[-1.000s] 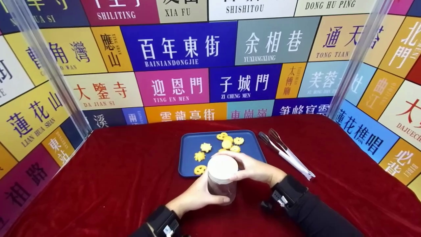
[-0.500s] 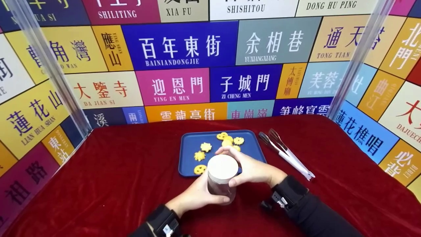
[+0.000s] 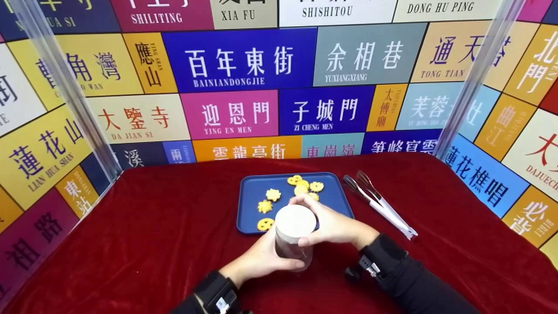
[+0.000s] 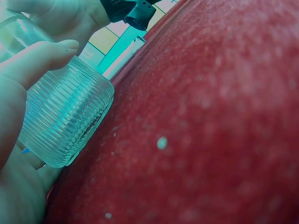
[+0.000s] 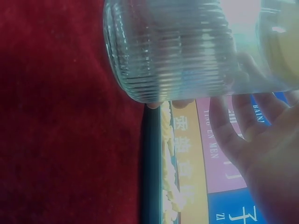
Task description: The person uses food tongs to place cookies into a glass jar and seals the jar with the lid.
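Observation:
A clear ribbed glass jar (image 3: 290, 251) with a round pale lid (image 3: 295, 221) stands upright on the red cloth. My left hand (image 3: 261, 258) grips the jar's body, its thumb lying across the near side; the left wrist view shows the ribbed glass (image 4: 70, 112) resting low, close to the cloth. From the right, my right hand (image 3: 335, 224) holds the lid, thumb at the near edge and fingers round the far side. In the right wrist view, fingers (image 5: 224, 123) reach behind the jar, partly hidden by it.
Just beyond the jar lies a blue tray (image 3: 250, 185) bearing several yellow cookies (image 3: 273, 194), some round, some flower-shaped, some pretzel-like. Right of it are tongs (image 3: 386, 207) with dark tips and white handles. Panels with printed signs (image 3: 237, 61) enclose the cloth-covered table (image 3: 174, 218).
My right hand's fingers and thumb have shifted round the lid, loosening half a second ago and closing on it again. The left hand and jar stay in place.

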Tool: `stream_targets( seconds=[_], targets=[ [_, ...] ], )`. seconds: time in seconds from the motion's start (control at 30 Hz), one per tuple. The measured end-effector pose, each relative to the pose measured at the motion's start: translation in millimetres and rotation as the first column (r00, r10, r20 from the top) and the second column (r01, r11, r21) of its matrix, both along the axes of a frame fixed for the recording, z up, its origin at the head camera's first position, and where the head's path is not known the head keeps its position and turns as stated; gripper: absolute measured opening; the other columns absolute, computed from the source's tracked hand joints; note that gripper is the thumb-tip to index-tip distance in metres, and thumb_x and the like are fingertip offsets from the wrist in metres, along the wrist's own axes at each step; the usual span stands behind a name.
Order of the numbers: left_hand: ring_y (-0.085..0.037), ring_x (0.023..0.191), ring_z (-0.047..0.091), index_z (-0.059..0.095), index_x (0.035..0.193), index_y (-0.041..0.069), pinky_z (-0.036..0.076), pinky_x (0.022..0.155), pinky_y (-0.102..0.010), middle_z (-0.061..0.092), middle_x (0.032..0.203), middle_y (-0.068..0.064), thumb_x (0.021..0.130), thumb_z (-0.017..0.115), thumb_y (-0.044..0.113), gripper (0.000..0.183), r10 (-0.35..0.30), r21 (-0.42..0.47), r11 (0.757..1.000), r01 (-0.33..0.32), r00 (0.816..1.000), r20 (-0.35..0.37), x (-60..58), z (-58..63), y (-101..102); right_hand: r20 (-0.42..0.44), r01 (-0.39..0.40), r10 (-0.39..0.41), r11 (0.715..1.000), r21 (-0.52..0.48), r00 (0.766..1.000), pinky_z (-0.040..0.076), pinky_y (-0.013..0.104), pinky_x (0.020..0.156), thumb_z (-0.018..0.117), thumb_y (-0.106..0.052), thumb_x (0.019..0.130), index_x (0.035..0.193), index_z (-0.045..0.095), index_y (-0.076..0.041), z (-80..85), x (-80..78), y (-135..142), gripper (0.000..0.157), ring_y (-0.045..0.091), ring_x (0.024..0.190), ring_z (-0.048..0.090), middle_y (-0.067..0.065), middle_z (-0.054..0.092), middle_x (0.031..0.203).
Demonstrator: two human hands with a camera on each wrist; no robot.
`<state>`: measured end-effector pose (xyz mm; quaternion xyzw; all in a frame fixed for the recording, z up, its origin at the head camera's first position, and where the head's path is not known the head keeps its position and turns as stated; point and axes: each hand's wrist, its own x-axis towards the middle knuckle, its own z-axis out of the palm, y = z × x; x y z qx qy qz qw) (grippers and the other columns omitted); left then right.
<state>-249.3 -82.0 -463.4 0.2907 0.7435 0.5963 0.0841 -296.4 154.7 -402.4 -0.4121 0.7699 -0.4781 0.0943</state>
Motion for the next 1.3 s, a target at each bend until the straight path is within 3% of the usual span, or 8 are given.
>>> stream_targets(
  seconds=[0.6, 0.83, 1.07, 1.3],
  targets=[
    [-0.014, 0.136, 0.054, 0.034, 0.161, 0.018, 0.043, 0.117, -0.033, 0.055, 0.148, 0.003, 0.081, 0.094, 0.019, 0.1, -0.013, 0.023, 1.0, 0.013, 1.0, -0.001, -0.7, -1.2, 1, 0.02, -0.018, 0.019, 0.999, -0.034, 1.0, 0.045, 0.047, 0.109, 0.094, -0.041, 0.079, 0.137, 0.048, -0.01, -0.4, -0.7, 0, 0.08, 0.026, 0.126, 0.058, 0.005, 0.06, 0.132],
    [-0.015, 0.133, 0.055, 0.035, 0.16, 0.018, 0.044, 0.115, -0.032, 0.057, 0.145, 0.003, 0.08, 0.095, 0.02, 0.1, -0.003, 0.02, 1.0, 0.003, 1.0, 0.002, -0.7, -1.6, 1, 0.044, -0.027, 0.029, 0.999, -0.041, 0.999, 0.045, 0.041, 0.11, 0.094, -0.037, 0.08, 0.137, 0.05, -0.009, -1.8, -2.5, 2, 0.078, 0.025, 0.126, 0.058, 0.004, 0.063, 0.132],
    [-0.015, 0.132, 0.056, 0.034, 0.161, 0.018, 0.045, 0.114, -0.032, 0.057, 0.144, 0.003, 0.08, 0.094, 0.019, 0.102, -0.003, 0.03, 1.0, 0.003, 1.0, 0.015, 0.2, -0.4, 2, 0.127, -0.11, 0.124, 0.988, -0.105, 0.984, 0.043, 0.033, 0.113, 0.09, -0.038, 0.085, 0.153, 0.048, -0.003, -7.4, -10.1, 7, 0.088, 0.02, 0.133, 0.055, 0.008, 0.062, 0.143],
    [-0.015, 0.134, 0.054, 0.033, 0.162, 0.016, 0.044, 0.115, -0.032, 0.057, 0.145, 0.003, 0.081, 0.094, 0.02, 0.102, 0.007, 0.018, 1.0, -0.008, 1.0, 0.023, 0.8, 0.4, 2, 0.154, -0.164, 0.186, 0.976, -0.146, 0.97, 0.044, 0.035, 0.115, 0.089, -0.037, 0.086, 0.155, 0.051, -0.008, -9.4, -12.6, 7, 0.084, 0.023, 0.135, 0.057, 0.009, 0.064, 0.144]
  ],
)
